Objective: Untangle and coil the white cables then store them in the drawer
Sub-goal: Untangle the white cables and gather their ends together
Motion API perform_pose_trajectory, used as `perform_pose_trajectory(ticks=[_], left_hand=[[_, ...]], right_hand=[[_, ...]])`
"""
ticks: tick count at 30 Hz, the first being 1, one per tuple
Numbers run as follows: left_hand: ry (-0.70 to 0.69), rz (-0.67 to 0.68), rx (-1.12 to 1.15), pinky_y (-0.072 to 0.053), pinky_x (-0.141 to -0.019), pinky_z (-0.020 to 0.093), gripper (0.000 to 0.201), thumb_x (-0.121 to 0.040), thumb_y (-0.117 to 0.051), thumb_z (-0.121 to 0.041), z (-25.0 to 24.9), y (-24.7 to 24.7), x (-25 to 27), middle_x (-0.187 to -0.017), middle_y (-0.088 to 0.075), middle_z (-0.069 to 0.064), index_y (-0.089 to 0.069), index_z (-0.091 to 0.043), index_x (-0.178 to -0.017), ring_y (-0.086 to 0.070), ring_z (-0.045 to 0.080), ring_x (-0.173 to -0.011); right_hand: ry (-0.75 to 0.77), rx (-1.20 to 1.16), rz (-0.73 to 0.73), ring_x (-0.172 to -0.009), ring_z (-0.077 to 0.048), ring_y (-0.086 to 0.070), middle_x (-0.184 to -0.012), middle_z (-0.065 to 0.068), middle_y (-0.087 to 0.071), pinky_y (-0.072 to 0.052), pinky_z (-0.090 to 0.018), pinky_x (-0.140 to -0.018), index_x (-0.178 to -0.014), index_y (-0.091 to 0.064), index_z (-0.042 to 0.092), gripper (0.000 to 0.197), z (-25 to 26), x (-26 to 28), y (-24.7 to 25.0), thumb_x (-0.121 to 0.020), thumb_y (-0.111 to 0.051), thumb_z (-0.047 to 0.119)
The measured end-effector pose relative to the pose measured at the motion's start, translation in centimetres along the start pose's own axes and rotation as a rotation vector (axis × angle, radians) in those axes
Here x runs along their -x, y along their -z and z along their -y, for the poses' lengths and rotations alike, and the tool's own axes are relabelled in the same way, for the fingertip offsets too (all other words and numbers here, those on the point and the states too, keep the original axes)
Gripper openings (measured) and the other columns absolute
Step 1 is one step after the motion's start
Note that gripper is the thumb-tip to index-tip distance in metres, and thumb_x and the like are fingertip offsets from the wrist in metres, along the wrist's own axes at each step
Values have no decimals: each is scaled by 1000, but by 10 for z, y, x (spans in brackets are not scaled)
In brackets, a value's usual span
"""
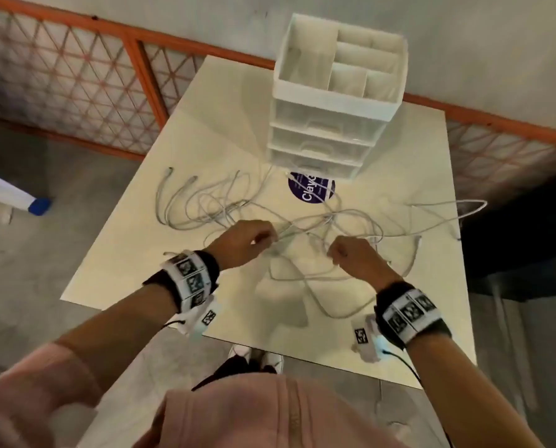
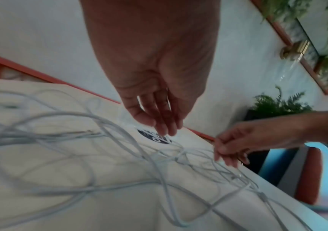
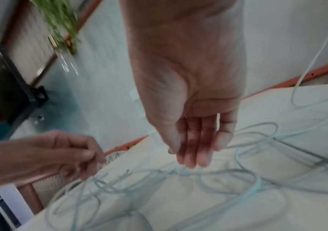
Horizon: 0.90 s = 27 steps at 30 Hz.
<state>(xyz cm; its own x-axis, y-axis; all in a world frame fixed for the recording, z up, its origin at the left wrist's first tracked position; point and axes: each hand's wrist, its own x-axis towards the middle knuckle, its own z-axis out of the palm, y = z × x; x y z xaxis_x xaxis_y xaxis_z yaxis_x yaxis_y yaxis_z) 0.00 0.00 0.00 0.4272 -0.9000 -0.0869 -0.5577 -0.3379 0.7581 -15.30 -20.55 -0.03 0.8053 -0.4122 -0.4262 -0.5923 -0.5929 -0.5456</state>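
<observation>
Still untangling, I am pinching strands of the white cables (image 1: 305, 221) with my left hand (image 1: 244, 242) and right hand (image 1: 356, 257), fingers curled, near the drawer unit (image 1: 331, 124), and judging one end needs working free next.

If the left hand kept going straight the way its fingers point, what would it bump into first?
Probably the tangled white cables just past the left hand fingertips; farther along lies the purple sticker, then the drawer unit. Depth is uncertain.

Motion blur smears the white cables (image 2: 64, 157) in both wrist views; the drawer unit (image 1: 322, 147) half-covers the purple sticker (image 1: 305, 192).
</observation>
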Motion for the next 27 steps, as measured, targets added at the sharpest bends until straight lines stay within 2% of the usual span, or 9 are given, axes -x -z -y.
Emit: perform_pose_trajectory(ticks=[3,7,10,12,15,17,19,24,27], left_hand=[[-14,24,-32,-35,-68,24,14,-90,-52,-7,-9,-19,-37,-90,-65,16,-64,-3,-97,-53,21,-75],[89,140,2,-38,-72,24,20,-91,-51,-5,-22,-46,-69,-103,-67,22,-61,5,-106,-61,32,-91],[204,198,41,-46,-77,30,25,-95,-50,-16,-23,-59,-78,-99,-69,21,-60,4,-104,-64,29,-88],[246,247,88,-48,-64,23,37,-98,-43,-29,-23,-63,-81,-82,-66,18,-62,2,-91,-60,25,-70],[394,270,325,-48,-60,23,45,-100,-31,-41,-29,-61,-87,-74,-64,13,-57,-5,-89,-59,23,-63],[433,157,494,-47,-59,23,36,-100,-36,-36,-37,-52,-90,-73,-64,8,-56,-9,-87,-60,17,-63],[382,4,575,-46,-59,22,30,-100,-40,-23,-49,-35,-93,-73,-64,4,-57,-14,-76,-60,12,-64],[191,-303,798,-53,-66,28,30,-102,-31,-18,-73,22,-98,-76,-69,4,-49,-13,-79,-69,11,-64],[60,-448,918,-58,-62,32,29,-104,-26,-20,-81,56,-88,-60,-61,0,-43,-12,-82,-67,15,-56]], right_hand=[[-24,150,-123,-105,-36,-56,-109,-22,-60,-46,-41,-86,-100,-62,3,16,-4,-28,1,-89,-55,12],[-115,265,-48,-114,-35,-51,-121,-20,-54,-45,-40,-91,-114,-54,4,27,-15,-40,-7,-87,-56,5],[-108,203,-66,-107,-36,-59,-113,-21,-61,-47,-39,-85,-107,-59,3,24,-20,-38,-11,-85,-52,0],[-86,91,-95,-98,-33,-61,-105,-20,-63,-49,-38,-82,-101,-64,1,20,-16,-37,-8,-84,-54,-2],[-20,-149,-95,-64,-17,-58,-89,-13,-57,-48,-23,-57,-95,-61,1,14,0,-34,6,-84,-55,-6],[27,-301,-77,-46,-3,-56,-86,-11,-56,-46,-14,-45,-93,-55,6,14,15,-30,15,-85,-60,-4],[56,-408,-79,-42,-3,-56,-80,-7,-57,-47,-16,-42,-97,-53,6,16,29,-27,22,-86,-64,2],[169,-539,-20,-47,-5,-50,-67,-3,-59,-40,-19,-50,-93,-54,9,9,48,-18,29,-89,-58,2],[230,-479,126,-58,-9,-56,-70,-5,-62,-46,-19,-60,-91,-58,7,7,42,-15,28,-91,-55,1]])
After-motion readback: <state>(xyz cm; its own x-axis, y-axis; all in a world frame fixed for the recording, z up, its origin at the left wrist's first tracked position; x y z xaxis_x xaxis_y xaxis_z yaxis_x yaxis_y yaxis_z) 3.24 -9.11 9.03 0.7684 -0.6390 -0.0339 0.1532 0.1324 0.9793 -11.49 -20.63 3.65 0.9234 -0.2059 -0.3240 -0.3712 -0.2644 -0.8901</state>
